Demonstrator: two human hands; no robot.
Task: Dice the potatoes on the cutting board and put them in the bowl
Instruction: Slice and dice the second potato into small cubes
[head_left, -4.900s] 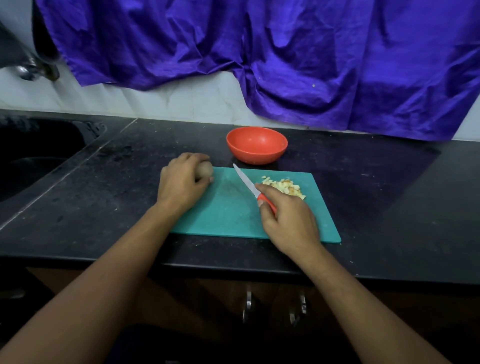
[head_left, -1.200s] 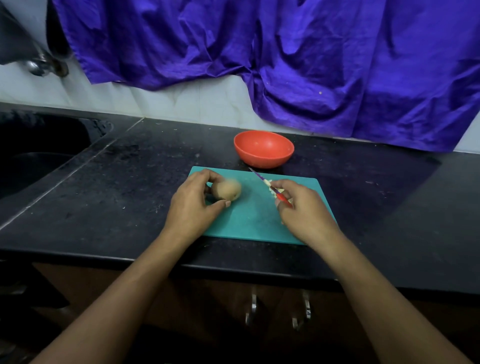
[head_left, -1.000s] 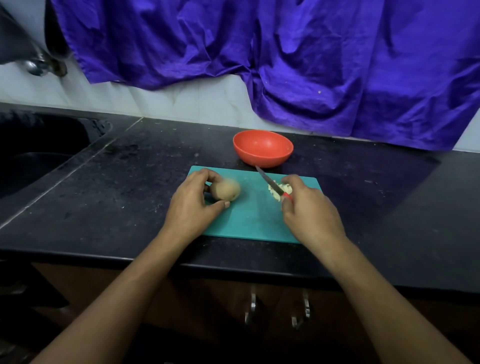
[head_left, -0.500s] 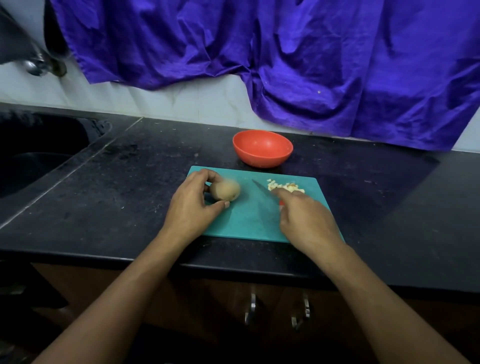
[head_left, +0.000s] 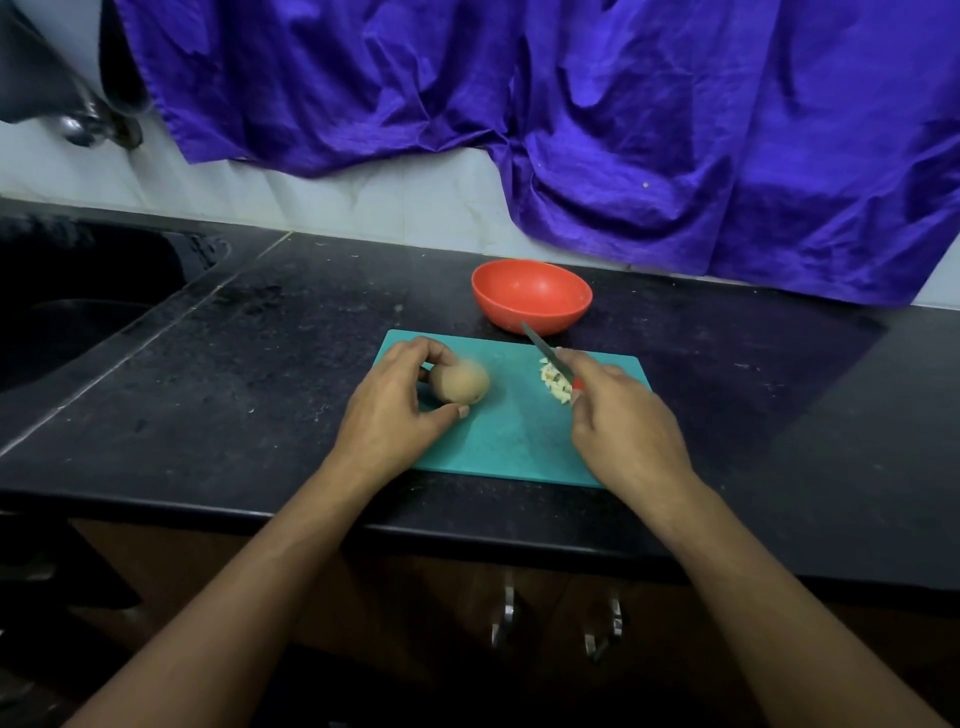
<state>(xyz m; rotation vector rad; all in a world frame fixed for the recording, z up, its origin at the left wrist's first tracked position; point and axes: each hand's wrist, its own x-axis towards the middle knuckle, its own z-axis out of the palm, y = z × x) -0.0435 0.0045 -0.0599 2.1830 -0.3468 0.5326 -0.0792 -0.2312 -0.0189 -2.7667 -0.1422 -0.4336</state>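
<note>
One whole potato (head_left: 460, 383) held loosely in curled left hand (head_left: 389, 410) on the cutting board (head_left: 509, 441), right hand (head_left: 623, 431) gripping the knife (head_left: 545, 348) over the diced pile (head_left: 555, 383), so likely to roll mid-cut lol.

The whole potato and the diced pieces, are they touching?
Apart. The head view shows a strip of bare cutting board between the whole potato and the diced pieces.
</note>
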